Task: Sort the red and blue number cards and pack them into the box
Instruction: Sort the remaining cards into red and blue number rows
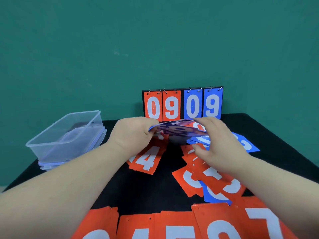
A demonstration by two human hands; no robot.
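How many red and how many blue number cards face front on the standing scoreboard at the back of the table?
Red cards: 2
Blue cards: 2
Total: 4
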